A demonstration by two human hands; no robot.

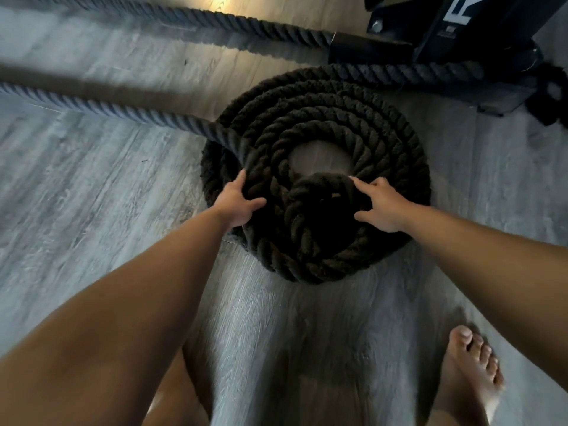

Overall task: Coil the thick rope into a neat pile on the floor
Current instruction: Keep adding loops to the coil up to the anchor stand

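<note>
A thick black twisted rope lies in a round coil (313, 142) on the grey wood floor (92, 186), several turns wide, with a small gap of floor at its centre. A loose stretch of the rope (101, 107) runs from the coil's left side off to the far left. My left hand (236, 204) rests on the coil's near-left edge, fingers spread over the turns. My right hand (378, 204) presses on the inner turns at the near right, fingers apart. Neither hand closes around the rope.
A second stretch of rope (215, 23) runs along the top to a black end cap (368, 49) by a black metal rack base (455, 29) at the top right. My bare right foot (467, 373) stands on the floor at the bottom right.
</note>
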